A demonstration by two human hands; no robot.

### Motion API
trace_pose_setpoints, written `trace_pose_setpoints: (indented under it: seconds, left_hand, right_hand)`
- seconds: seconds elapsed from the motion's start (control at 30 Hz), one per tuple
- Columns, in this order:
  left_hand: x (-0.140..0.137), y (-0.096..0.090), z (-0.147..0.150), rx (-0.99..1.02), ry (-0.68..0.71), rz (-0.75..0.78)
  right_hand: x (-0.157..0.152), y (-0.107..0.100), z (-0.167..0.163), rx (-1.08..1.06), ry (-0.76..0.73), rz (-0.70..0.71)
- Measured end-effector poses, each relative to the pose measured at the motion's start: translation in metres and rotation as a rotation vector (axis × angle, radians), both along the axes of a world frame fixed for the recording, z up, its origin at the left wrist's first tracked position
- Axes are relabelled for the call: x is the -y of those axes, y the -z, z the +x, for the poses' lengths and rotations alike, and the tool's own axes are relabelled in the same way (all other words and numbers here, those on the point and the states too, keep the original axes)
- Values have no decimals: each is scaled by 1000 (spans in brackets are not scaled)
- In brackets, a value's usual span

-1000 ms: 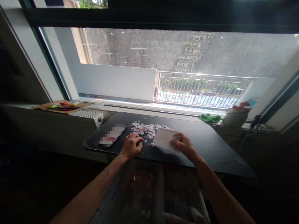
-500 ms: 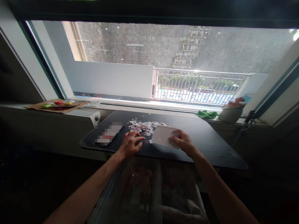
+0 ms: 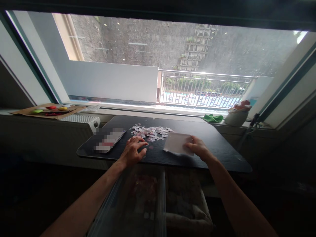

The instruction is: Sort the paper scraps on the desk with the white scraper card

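A heap of small paper scraps [image 3: 154, 132] lies on the dark table [image 3: 197, 126]. My left hand [image 3: 134, 149] hovers or rests just in front of the heap's left side, thumb and fingers apart, holding nothing that I can see. A few tiny loose scraps show by its fingertips. To the right, my right hand [image 3: 198, 148] grips the right edge of a pale, flat, roughly square card [image 3: 176, 143]. It is held tilted at the heap's front right; whether its lower edge touches the table I cannot tell.
A flat boxlike item [image 3: 116, 138], partly pixelated, lies at the table's left. Below the front edge stands a clear plastic bin [image 3: 163, 197]. On the sill are a green cloth [image 3: 212, 118], a pot [image 3: 235, 117] and cardboard [image 3: 24, 111] with colourful items. A radiator [image 3: 82, 119] adjoins the table.
The view has shifted, so the surroundings sit further left. My right hand has drawn the card rightward, away from the heap and my left hand. The left hand keeps its pose.
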State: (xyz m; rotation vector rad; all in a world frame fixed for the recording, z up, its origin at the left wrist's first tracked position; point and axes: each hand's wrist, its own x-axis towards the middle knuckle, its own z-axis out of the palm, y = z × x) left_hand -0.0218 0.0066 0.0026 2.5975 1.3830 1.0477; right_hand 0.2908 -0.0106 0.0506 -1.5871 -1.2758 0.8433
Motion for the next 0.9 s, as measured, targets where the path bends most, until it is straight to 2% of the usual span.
trace_pose_setpoints:
  seconds: [0.2,0.5,0.9]
  left_hand:
    - [0,-2,1,28,-8,-5]
    - [-2,-1,-1,41,-12,3]
    - [-3,-1,-2,47,-13,7]
  right_hand:
    - [20,-17,39,-76,-57,-73]
    - [2,0,45,-88,-129,-161]
    - [19,-4,56,-141,-276,-291]
